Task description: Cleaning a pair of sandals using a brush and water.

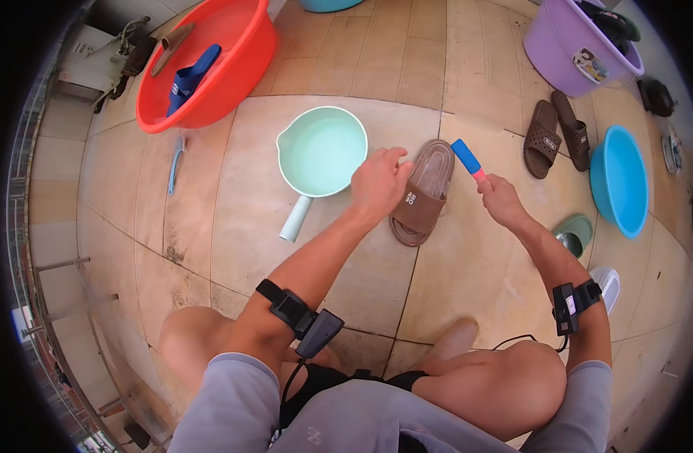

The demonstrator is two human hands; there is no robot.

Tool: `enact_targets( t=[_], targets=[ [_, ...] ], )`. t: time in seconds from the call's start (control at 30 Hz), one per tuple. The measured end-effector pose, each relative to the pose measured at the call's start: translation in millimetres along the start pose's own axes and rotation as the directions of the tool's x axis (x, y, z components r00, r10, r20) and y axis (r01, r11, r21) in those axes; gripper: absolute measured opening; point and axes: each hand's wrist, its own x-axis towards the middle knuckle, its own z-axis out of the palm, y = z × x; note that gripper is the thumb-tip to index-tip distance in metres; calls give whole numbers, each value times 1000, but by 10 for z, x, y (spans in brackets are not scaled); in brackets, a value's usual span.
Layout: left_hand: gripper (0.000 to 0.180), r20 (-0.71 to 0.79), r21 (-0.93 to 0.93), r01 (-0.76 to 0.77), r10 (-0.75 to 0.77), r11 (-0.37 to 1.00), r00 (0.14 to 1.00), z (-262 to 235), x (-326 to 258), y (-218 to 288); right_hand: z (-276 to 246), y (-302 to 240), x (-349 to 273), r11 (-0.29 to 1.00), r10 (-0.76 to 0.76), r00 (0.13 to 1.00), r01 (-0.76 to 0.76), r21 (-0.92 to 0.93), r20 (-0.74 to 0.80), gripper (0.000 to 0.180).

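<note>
A brown slide slipper (423, 198) lies on the tiled floor in front of me, its toe strap nearer to me. My left hand (379, 181) is just left of it, thumb and fingers apart, with nothing visible in its grasp. To the right, my right hand (500, 198) grips the pink handle of a brush-like tool (466, 157); its long blue end points up and left toward the slipper's heel. No bristles show. Beside my left hand stands a mint-green water dipper (324, 151), which seems to hold water, its handle angled toward me.
A red basin (250, 72) with slippers stands far left, near a light-blue brush-like tool (175, 167). A purple bucket (546, 45), brown slippers (543, 140), a blue basin (620, 181), a green slipper (577, 230) and a white slipper (606, 285) line the right.
</note>
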Motion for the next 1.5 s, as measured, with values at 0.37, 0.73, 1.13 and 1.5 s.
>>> enact_targets(
  t=[0.37,0.73,1.13,1.5],
  targets=[
    [27,442,-708,698,-701,110,559,-458,489,-1322,263,-562,224,938,-195,981,180,-295,-21,23],
    [36,0,-205,275,-281,939,960,-741,576,-428,765,-694,321,961,-144,984,165,222,-108,16],
    [26,527,-662,695,-484,281,699,-488,633,-907,369,-192,226,997,-55,947,72,41,-316,29],
    [32,525,208,-322,172,923,833,317,-136,91,249,911,-318,921,379,841,-381,76,-386,27]
  ],
)
